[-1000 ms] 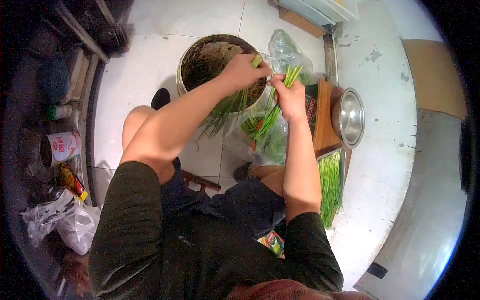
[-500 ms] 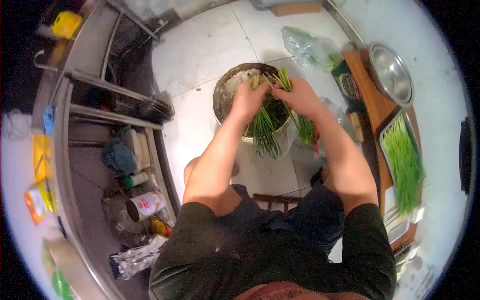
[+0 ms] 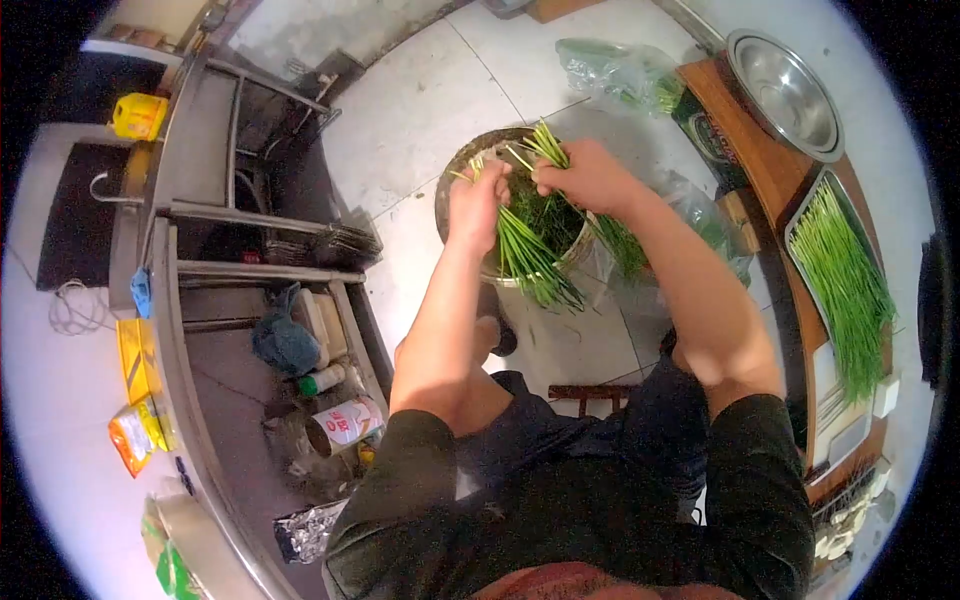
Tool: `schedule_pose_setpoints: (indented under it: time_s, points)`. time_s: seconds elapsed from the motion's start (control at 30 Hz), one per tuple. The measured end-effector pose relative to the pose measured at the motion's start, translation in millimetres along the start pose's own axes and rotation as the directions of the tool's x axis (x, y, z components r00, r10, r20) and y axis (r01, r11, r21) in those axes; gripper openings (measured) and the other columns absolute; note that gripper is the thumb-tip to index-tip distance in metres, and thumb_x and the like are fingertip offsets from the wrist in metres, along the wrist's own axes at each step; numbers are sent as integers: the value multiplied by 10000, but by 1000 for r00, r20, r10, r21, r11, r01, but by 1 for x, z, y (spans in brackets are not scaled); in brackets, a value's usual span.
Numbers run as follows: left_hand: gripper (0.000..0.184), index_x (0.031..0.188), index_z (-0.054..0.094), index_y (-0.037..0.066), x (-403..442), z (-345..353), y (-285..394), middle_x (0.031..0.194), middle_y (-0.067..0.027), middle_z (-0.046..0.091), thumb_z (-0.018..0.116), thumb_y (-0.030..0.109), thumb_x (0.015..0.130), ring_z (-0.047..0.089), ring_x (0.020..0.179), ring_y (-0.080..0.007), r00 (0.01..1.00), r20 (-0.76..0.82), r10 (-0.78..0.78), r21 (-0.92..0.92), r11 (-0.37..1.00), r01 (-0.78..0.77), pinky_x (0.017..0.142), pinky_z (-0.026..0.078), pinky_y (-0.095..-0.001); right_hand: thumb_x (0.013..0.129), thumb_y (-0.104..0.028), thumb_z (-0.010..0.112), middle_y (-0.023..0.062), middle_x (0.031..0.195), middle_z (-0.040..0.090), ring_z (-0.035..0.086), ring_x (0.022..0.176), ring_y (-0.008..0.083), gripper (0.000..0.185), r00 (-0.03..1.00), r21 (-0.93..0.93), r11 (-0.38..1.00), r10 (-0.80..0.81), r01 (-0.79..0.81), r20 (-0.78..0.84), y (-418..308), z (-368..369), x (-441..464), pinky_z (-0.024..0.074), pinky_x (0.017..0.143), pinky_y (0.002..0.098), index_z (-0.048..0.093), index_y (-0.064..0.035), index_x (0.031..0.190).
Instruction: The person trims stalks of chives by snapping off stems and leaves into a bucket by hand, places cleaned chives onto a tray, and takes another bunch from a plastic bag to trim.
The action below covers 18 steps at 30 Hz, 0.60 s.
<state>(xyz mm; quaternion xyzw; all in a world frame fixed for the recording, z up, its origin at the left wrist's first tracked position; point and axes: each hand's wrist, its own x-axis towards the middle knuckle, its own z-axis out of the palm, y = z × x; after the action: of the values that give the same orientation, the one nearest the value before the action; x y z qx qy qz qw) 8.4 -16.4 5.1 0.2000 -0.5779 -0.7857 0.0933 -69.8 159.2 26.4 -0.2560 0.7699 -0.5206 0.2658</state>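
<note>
Both of my hands are over a round bucket on the tiled floor, with dark green trimmings inside it. My left hand is closed around a bunch of garlic chives, its green leaves hanging over the bucket's near rim. In my right hand is a second bunch of chives, pale stem ends up, leaves trailing below toward the bucket's right side. The thumb and fingers of my right hand are pinched at those stems. A small gap separates the two hands.
To the right, a wooden surface carries a metal bowl and a tray of chives. Plastic bags lie on the floor beside it. On the left stands a metal rack holding a can and a blue cloth.
My hands have moved apart, having been close together at the stems. The left-hand bunch is more spread. The camera view has shifted, so the surroundings sit further right and lower on the left side.
</note>
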Motion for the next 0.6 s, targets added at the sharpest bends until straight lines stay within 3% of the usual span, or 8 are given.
schedule_pose_setpoints:
  time_s: [0.07, 0.13, 0.17, 0.3, 0.37, 0.47, 0.57, 0.6]
  points:
    - [139, 864, 594, 37, -4, 4, -2, 633, 34, 462, 606, 171, 899, 410, 555, -80, 998, 51, -23, 72, 997, 20, 524, 353, -245, 771, -356, 616, 93, 653, 624, 576, 624, 212, 299, 1000, -29, 1000, -8, 8, -7, -8, -2, -5, 445, 605, 361, 668, -65, 726]
    - [146, 911, 584, 56, -5, 4, -6, 633, 43, 430, 612, 199, 906, 400, 573, -79, 990, 128, -51, 57, 997, 44, 537, 348, -246, 777, -285, 644, 33, 646, 607, 513, 549, 126, 236, 999, 29, 999, -37, 36, 2, 4, 1, 2, 399, 517, 304, 662, -51, 752]
    - [140, 897, 610, 54, -6, 4, -7, 663, 29, 504, 636, 191, 891, 427, 576, -80, 987, 159, -37, 97, 995, 22, 543, 356, -238, 780, -250, 658, 3, 643, 599, 481, 511, 83, 206, 999, 58, 997, -50, 49, 7, 9, 3, 4, 375, 473, 275, 659, -44, 764]
    - [123, 888, 635, 36, -8, 8, -6, 727, -2, 605, 657, 156, 877, 485, 594, -87, 982, 186, -42, 139, 990, 16, 560, 378, -227, 766, -245, 666, 6, 634, 600, 498, 541, 94, 199, 995, 38, 995, -89, 87, 38, 10, 4, 5, 393, 510, 277, 665, -46, 761]
    - [114, 852, 617, 46, -7, 8, -5, 712, -2, 594, 649, 150, 883, 482, 589, -90, 982, 189, -13, 147, 989, -15, 556, 382, -233, 759, -241, 665, 8, 643, 611, 517, 565, 103, 196, 991, -36, 992, -115, 117, 65, 8, 1, 5, 409, 539, 281, 667, -46, 762]
    - [124, 822, 617, 50, -6, 7, -8, 677, 10, 577, 648, 149, 888, 461, 567, -76, 992, 121, 41, 122, 991, -55, 532, 364, -229, 754, -239, 657, 15, 671, 633, 545, 606, 116, 198, 996, 16, 999, -38, 36, 78, -17, -4, -9, 428, 576, 288, 668, -41, 759]
    - [153, 801, 612, 54, -2, 4, -6, 626, 27, 519, 630, 165, 904, 445, 548, -73, 997, -2, 72, 99, 993, -71, 519, 352, -231, 801, -318, 625, 140, 755, 681, 615, 664, 231, 293, 992, -62, 992, -110, 114, 66, 7, 3, 4, 476, 656, 376, 686, -34, 764]
    - [166, 794, 608, 57, 0, 2, -5, 607, 33, 493, 620, 173, 912, 442, 544, -75, 996, -45, 79, 94, 993, -75, 518, 351, -233, 804, -323, 622, 142, 748, 677, 614, 661, 235, 299, 993, -66, 992, -108, 111, 52, 8, 3, 4, 475, 656, 381, 687, -35, 759]
